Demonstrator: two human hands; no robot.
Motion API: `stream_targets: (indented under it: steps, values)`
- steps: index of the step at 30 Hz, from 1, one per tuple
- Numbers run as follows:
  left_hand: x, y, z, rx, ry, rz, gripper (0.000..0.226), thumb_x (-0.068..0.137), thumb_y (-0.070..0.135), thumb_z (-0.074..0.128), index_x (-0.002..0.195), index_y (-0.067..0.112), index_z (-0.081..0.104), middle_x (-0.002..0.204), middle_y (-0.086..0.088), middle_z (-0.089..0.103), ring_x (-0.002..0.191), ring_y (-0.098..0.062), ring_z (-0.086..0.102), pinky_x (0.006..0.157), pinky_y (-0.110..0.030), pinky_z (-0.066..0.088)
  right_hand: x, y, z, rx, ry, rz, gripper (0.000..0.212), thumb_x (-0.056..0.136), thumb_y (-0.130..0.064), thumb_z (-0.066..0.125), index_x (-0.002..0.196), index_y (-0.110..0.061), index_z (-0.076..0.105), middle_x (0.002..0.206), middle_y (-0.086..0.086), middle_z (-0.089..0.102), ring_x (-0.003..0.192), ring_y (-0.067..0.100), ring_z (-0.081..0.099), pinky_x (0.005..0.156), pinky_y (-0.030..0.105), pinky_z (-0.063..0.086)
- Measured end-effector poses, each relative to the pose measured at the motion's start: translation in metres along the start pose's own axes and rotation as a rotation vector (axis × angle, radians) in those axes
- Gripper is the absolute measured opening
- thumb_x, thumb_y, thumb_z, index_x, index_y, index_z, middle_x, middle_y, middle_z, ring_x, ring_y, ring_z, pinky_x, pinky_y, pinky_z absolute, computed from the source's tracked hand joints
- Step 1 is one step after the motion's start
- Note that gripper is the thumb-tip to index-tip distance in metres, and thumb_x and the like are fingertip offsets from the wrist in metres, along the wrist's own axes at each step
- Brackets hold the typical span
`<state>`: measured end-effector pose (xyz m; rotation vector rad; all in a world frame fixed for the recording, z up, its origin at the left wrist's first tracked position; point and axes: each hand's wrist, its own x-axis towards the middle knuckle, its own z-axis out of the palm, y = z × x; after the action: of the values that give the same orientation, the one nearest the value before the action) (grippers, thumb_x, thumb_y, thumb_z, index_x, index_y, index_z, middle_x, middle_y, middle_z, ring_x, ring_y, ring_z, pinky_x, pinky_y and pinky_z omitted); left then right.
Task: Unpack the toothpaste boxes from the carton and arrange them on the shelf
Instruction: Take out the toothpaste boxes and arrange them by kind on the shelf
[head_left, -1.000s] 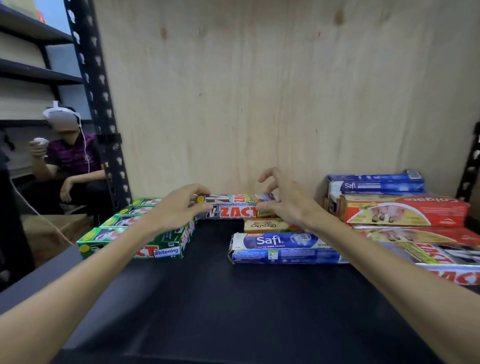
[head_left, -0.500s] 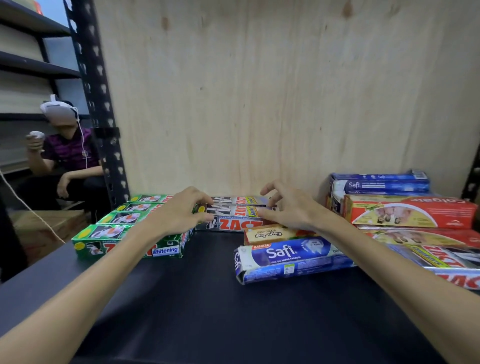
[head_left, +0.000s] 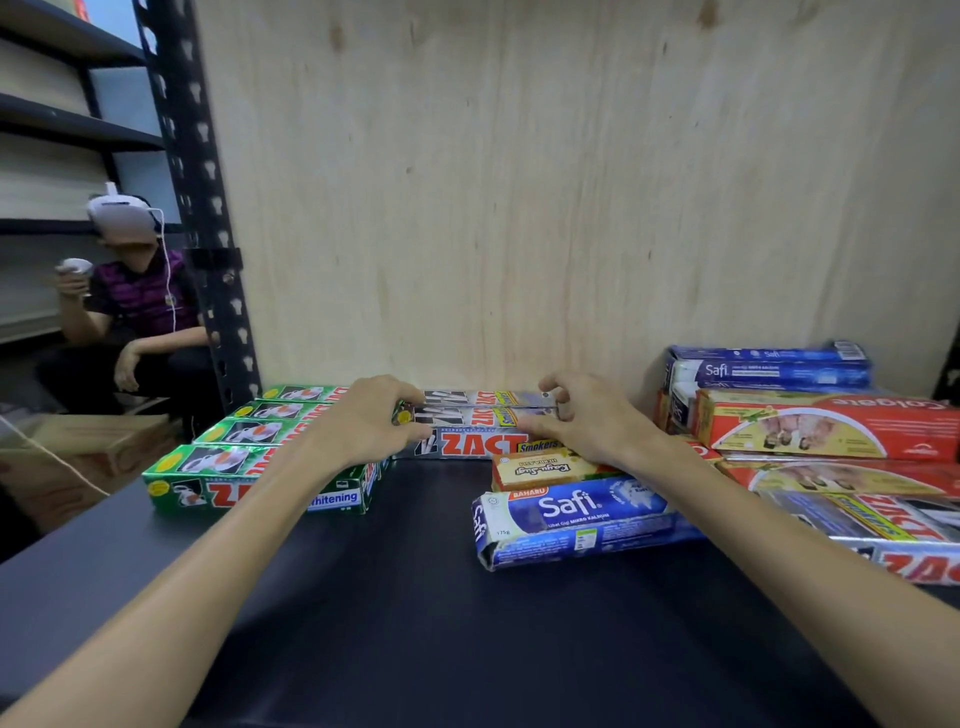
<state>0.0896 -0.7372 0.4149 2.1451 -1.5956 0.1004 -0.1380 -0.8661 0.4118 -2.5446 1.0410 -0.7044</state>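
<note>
Three silver ZACT Smokers boxes (head_left: 483, 415) lie side by side at the back of the black shelf (head_left: 415, 597), lengthwise against the plywood wall. My left hand (head_left: 363, 423) pinches the left end of the middle silver box. My right hand (head_left: 587, 421) grips its right end, fingers curled over the top. A row of green ZACT Whitening boxes (head_left: 249, 470) lies directly to the left, touching the silver ones. No carton is in view.
A small yellow box (head_left: 540, 470) and a blue Safi box (head_left: 571, 512) lie under my right wrist. Stacked at the right are Safi (head_left: 769, 366), Colgate (head_left: 831, 426) and more ZACT boxes (head_left: 893, 525). A black upright post (head_left: 202, 208) stands left; a person (head_left: 135, 301) squats beyond it.
Both hands have come down and closed in on the ends of the silver box at the back. The blue Safi box now lies slightly skewed.
</note>
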Motion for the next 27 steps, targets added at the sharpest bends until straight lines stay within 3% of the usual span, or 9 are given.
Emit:
stream_targets:
  steps: [5, 12, 16, 21, 27]
  values:
    - [-0.012, 0.006, -0.003, -0.07, 0.019, 0.018, 0.062, 0.086, 0.044, 0.072, 0.14, 0.021, 0.054, 0.145, 0.003, 0.053, 0.134, -0.015, 0.048, 0.108, -0.026, 0.033, -0.013, 0.001, -0.006, 0.025, 0.104, -0.005, 0.068, 0.085, -0.058, 0.065, 0.139, -0.022, 0.047, 0.134, 0.004, 0.058, 0.117, 0.02, 0.057, 0.101, 0.045, 0.049]
    - [-0.026, 0.05, 0.003, -0.353, 0.175, 0.041, 0.068, 0.077, 0.052, 0.078, 0.136, 0.027, 0.055, 0.122, 0.011, 0.065, 0.112, -0.002, 0.058, 0.09, -0.018, 0.04, -0.053, -0.005, -0.021, 0.043, 0.252, -0.094, 0.078, 0.084, -0.06, 0.065, 0.145, -0.018, 0.042, 0.134, 0.001, 0.055, 0.115, 0.014, 0.055, 0.1, 0.04, 0.049]
    - [-0.037, 0.082, 0.016, -0.4, 0.208, 0.086, 0.066, 0.079, 0.045, 0.08, 0.135, 0.022, 0.055, 0.116, 0.008, 0.064, 0.106, -0.006, 0.06, 0.096, -0.027, 0.049, -0.077, 0.001, -0.031, 0.047, 0.31, -0.101, 0.078, 0.083, -0.064, 0.064, 0.143, -0.018, 0.044, 0.131, 0.0, 0.056, 0.116, 0.017, 0.054, 0.099, 0.043, 0.048]
    - [-0.049, 0.125, 0.032, -0.401, 0.216, 0.13, 0.062, 0.078, 0.046, 0.078, 0.131, 0.022, 0.056, 0.115, 0.006, 0.062, 0.108, -0.008, 0.058, 0.1, -0.033, 0.048, -0.11, 0.036, -0.058, 0.042, 0.419, -0.084, 0.064, 0.083, -0.049, 0.072, 0.134, -0.014, 0.054, 0.12, 0.003, 0.06, 0.113, 0.02, 0.054, 0.098, 0.035, 0.045]
    - [-0.053, 0.181, 0.049, -0.391, 0.17, 0.198, 0.051, 0.084, 0.045, 0.072, 0.127, 0.02, 0.06, 0.121, 0.005, 0.061, 0.112, -0.009, 0.057, 0.103, -0.032, 0.046, -0.154, 0.103, -0.104, -0.086, 0.558, 0.077, 0.044, 0.089, -0.04, 0.066, 0.124, -0.015, 0.06, 0.114, 0.007, 0.065, 0.107, 0.028, 0.058, 0.09, 0.046, 0.048]
